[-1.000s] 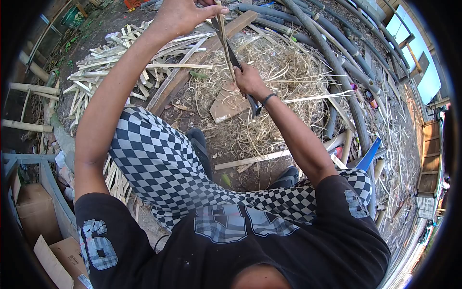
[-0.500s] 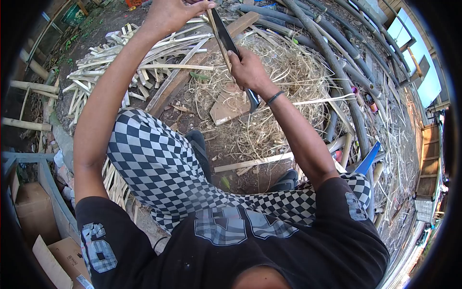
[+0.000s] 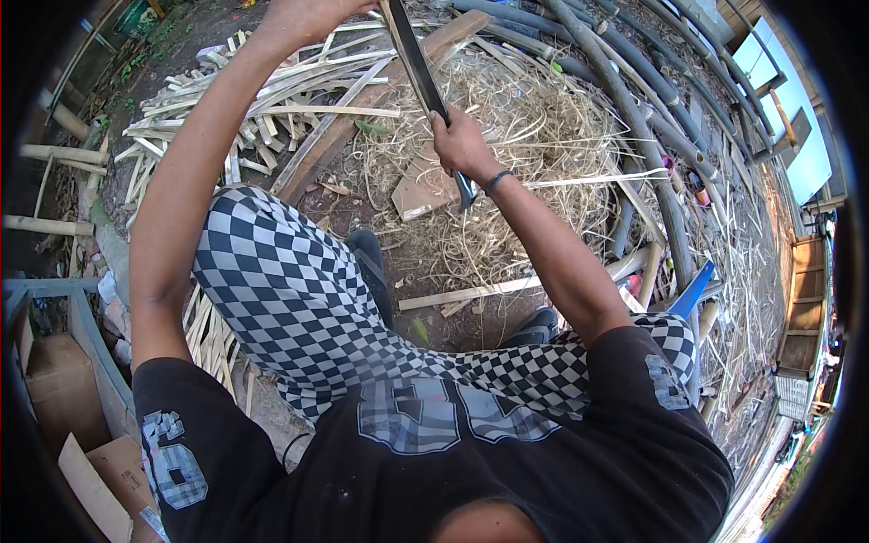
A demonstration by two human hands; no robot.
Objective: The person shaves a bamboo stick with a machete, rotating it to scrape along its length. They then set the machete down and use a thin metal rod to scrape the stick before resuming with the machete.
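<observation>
Knife on bamboo strip, both hands raised.

Your right hand (image 3: 460,145) was clamped on the handle of the knife (image 3: 418,65), blade angled up and away. Your left hand (image 3: 303,14), mostly cut off by the frame's top edge, pinched the bamboo strip (image 3: 390,16) against the blade's far end. Below lay a heap of shavings (image 3: 525,118), split slats (image 3: 262,100) to the left, dark poles (image 3: 634,100) to the right.

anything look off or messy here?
Nothing is damaged, but the ground is littered: a heap of bamboo shavings lies under the knife, split strips are scattered to the left, and poles lie loose on the right. The right hand grips the knife handle; the left hand sits at the frame's top edge.
</observation>
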